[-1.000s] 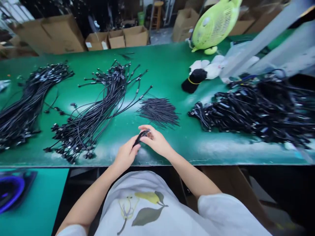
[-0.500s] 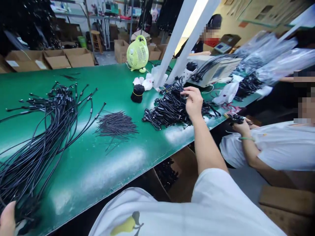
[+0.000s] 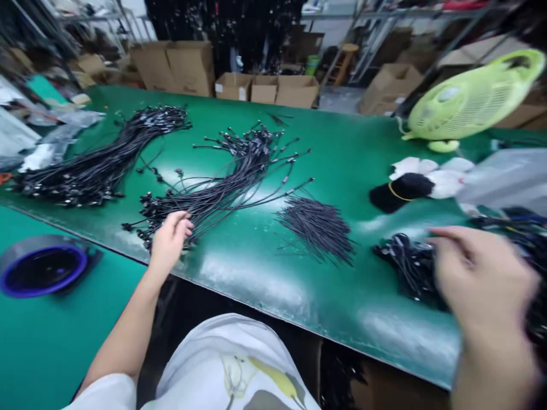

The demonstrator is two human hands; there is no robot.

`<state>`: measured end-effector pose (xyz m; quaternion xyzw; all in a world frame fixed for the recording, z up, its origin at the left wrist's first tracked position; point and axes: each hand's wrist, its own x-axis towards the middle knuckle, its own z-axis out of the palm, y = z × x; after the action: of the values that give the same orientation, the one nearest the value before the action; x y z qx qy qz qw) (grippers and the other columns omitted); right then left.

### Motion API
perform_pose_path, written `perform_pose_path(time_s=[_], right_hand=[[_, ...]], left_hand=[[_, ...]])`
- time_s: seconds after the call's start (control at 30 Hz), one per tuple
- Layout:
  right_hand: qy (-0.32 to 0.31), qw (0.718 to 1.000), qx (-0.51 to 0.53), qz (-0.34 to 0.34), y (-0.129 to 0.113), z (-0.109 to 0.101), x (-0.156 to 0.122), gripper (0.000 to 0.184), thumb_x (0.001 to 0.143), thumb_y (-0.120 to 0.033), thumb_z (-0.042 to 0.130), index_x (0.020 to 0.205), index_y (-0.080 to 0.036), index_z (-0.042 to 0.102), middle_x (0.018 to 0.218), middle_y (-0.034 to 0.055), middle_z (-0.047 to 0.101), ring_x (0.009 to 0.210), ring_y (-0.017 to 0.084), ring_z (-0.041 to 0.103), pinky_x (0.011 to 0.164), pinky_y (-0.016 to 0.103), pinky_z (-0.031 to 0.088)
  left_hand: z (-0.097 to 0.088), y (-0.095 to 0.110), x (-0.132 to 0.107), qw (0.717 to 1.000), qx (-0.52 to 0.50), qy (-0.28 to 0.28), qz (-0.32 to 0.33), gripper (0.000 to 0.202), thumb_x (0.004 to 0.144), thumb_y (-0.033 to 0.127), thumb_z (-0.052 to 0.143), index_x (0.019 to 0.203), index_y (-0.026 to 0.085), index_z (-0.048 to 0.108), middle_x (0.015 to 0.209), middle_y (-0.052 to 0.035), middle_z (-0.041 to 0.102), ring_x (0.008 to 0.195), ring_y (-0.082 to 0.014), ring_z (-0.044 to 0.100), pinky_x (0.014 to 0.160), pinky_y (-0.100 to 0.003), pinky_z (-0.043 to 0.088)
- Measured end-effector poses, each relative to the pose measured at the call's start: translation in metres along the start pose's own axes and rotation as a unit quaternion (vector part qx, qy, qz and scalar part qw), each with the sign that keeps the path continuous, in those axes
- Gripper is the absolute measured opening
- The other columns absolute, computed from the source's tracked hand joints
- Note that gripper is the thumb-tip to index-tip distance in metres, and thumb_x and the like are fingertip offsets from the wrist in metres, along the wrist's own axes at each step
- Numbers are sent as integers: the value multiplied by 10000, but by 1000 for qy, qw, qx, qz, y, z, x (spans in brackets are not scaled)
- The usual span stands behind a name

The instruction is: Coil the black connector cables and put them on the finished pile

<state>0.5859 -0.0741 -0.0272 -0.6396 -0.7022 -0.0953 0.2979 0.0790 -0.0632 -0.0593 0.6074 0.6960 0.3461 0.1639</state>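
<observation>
My left hand (image 3: 170, 241) rests on the near end of the middle bundle of black cables (image 3: 222, 182) on the green table (image 3: 256, 267), its fingers curled among the cable ends. My right hand (image 3: 482, 285) hangs blurred at the right, above the heap of coiled black cables (image 3: 410, 267); its fingers look loosely bent and nothing shows in them. Between the two hands lies a small pile of thin black ties (image 3: 318, 228).
A second cable bundle (image 3: 102, 156) lies at the left. A black-and-white tuft bundle (image 3: 410, 185) and a lime-green fan (image 3: 470, 102) stand at the back right. A blue-rimmed tape roll (image 3: 40, 267) sits on the lower table. Cardboard boxes (image 3: 265, 88) line the far edge.
The view swung back left from the right-hand heap. My right hand has drawn back from the coiled cables, and my left hand now lies on the middle bundle's ends.
</observation>
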Motion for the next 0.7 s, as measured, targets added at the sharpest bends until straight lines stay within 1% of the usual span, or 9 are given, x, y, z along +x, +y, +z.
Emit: perform_pose_path(time_s=[0.07, 0.17, 0.2, 0.27, 0.33, 0.4, 0.53, 0.63, 0.7], right_hand=[[-61, 988, 124, -66, -76, 37, 10, 373, 940, -345, 496, 1307, -283, 521, 1102, 142, 628, 920, 279, 640, 854, 468, 504], [-190, 935, 237, -184, -180, 102, 39, 559, 902, -357, 575, 1423, -254, 398, 1375, 150, 462, 844, 184, 644, 815, 384, 541], [-220, 920, 233, -226, -206, 123, 54, 501, 908, -349, 568, 1383, -237, 453, 1375, 146, 468, 911, 191, 634, 822, 365, 533], [-254, 901, 203, -288, -243, 156, 89, 239, 938, -294, 522, 1105, -168, 635, 1130, 125, 604, 919, 190, 618, 812, 320, 507], [-247, 905, 189, -289, -267, 169, 125, 235, 965, -255, 465, 883, -140, 653, 903, 97, 620, 858, 183, 605, 795, 303, 485], [-188, 915, 204, -293, -287, 157, 155, 301, 1000, -280, 401, 865, -138, 630, 887, 84, 601, 879, 175, 584, 824, 306, 463], [42, 897, 206, -390, -321, 86, 199, 476, 1044, -404, 205, 1007, -154, 609, 1055, 60, 569, 1041, 176, 555, 928, 369, 427], [76, 932, 48, -351, -326, 42, 233, 431, 1043, -362, 241, 1140, -138, 595, 1173, 115, 588, 1142, 261, 535, 958, 472, 421], [77, 952, -1, -297, -313, 30, 250, 420, 1029, -367, 297, 1200, -115, 587, 1246, 165, 580, 1188, 305, 514, 960, 495, 415]], left_hand=[[4, 33, -20, 990, -84, -111, 29, 400, 948, 375, 392, 1238, 176, 584, 839, -28, 678, 617, -129, 573, 665, -249, 486], [1, 72, -55, 958, -121, -241, 101, 438, 954, 341, 408, 1325, 165, 562, 747, -2, 662, 522, -104, 509, 608, -231, 466], [-5, 77, -64, 950, -125, -264, 112, 443, 958, 333, 406, 1341, 168, 554, 736, 2, 657, 513, -101, 502, 602, -230, 464], [-24, 73, -77, 948, -129, -273, 97, 435, 966, 326, 402, 1352, 191, 548, 723, 13, 645, 508, -96, 500, 595, -226, 461], [-48, 52, -83, 965, -127, -228, 42, 407, 965, 333, 420, 1324, 210, 566, 714, 21, 632, 514, -96, 508, 584, -221, 458], [-69, 22, -86, 983, -120, -138, -23, 342, 953, 355, 460, 1212, 203, 625, 705, 19, 617, 548, -105, 528, 588, -221, 460], [-92, -28, -88, 981, -178, 41, -70, 238, 911, 399, 564, 876, 181, 651, 708, -2, 600, 687, -127, 577, 671, -218, 476], [-98, -39, -84, 926, -355, 106, -68, 263, 879, 399, 627, 762, 165, 602, 597, 33, 493, 570, -81, 510, 561, -168, 440], [-101, -36, -79, 854, -505, 72, -102, 268, 884, 354, 629, 719, 155, 556, 506, 85, 338, 406, -31, 330, 423, -127, 340]])
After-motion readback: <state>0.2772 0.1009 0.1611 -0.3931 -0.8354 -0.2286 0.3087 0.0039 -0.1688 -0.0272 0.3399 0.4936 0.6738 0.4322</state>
